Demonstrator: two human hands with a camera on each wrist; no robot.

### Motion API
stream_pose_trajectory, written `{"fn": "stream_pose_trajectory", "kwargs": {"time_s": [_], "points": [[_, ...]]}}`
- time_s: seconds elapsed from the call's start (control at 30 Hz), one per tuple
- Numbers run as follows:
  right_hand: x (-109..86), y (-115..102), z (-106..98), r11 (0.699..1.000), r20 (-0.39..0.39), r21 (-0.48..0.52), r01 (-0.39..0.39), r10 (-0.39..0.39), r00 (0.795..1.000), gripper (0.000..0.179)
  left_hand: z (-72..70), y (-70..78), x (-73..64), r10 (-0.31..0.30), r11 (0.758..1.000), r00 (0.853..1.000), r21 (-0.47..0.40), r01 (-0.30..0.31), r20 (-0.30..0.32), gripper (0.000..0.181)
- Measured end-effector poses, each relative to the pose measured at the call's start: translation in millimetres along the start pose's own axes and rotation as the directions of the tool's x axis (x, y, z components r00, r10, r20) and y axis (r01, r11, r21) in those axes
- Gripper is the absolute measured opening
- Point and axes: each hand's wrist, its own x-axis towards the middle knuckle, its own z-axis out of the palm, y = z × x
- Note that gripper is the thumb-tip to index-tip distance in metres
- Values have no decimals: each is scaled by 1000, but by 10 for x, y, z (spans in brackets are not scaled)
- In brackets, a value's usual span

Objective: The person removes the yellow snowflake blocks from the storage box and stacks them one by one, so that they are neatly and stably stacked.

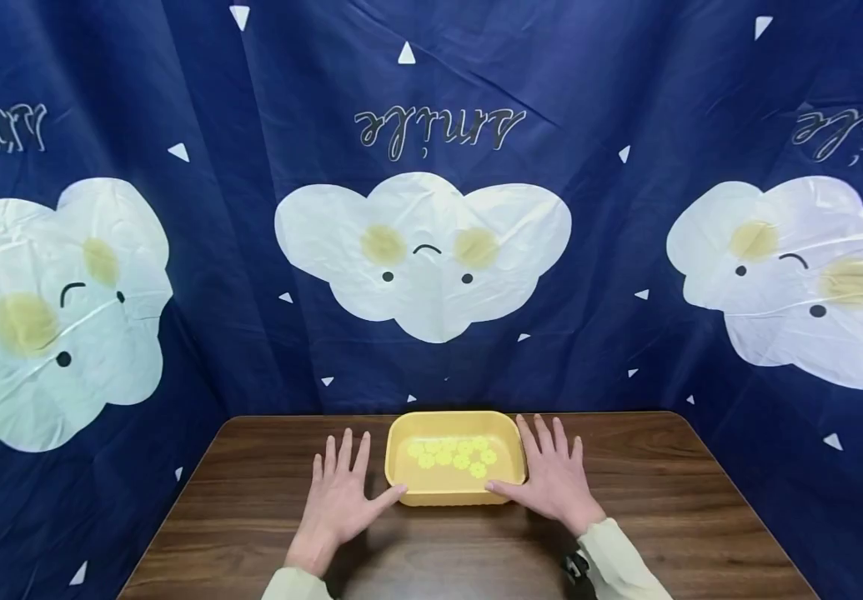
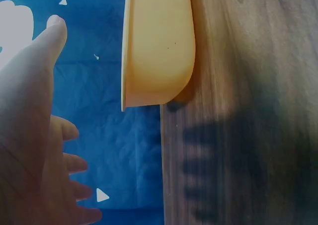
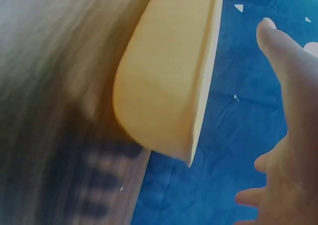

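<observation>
Left grip (image 1: 337, 496) and right grip (image 1: 554, 479) both spread and empty, I flank, at the wood-grain bench's (image 1: 701, 517) far edge, a yellow plastic tray (image 1: 442, 499), probably light, stiff, slightly slippery, best taken by both end rims (image 1: 389, 462), with flower shapes (image 1: 443, 457) inside.

The tray (image 1: 446, 499) is yellow, its flowers (image 1: 443, 457) brighter, the six-o'clock table (image 1: 649, 500) wood-grained brown, the twelve-o'clock curtain (image 1: 589, 75) navy with white clouds (image 1: 439, 308).
</observation>
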Motion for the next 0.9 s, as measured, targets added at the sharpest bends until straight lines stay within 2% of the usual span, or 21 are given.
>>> {"fn": "stream_pose_trajectory", "kwargs": {"time_s": [0.17,0.3,0.43,0.53,0.7,0.77,0.9], "points": [[136,-105,22,996,-16,51,76,-75,997,112,6,27,105,-24,998,1000,-62,25,9,107],[266,-207,25,985,-29,104,134,-132,991,97,11,56,222,-78,980,997,-182,80,18,101],[393,-306,2,978,-19,140,157,-155,988,83,43,74,344,-147,930,988,-335,152,39,92],[474,-358,8,977,6,142,161,-164,987,75,96,92,397,-183,889,981,-415,193,65,87],[576,-376,126,955,82,235,182,-206,975,62,245,147,421,-217,839,973,-495,228,80,75],[606,-378,209,942,105,275,195,-231,967,53,335,165,425,-229,821,971,-524,229,67,68],[638,-404,362,944,165,259,204,-251,954,37,502,207,400,-253,793,966,-559,243,61,63]]}}
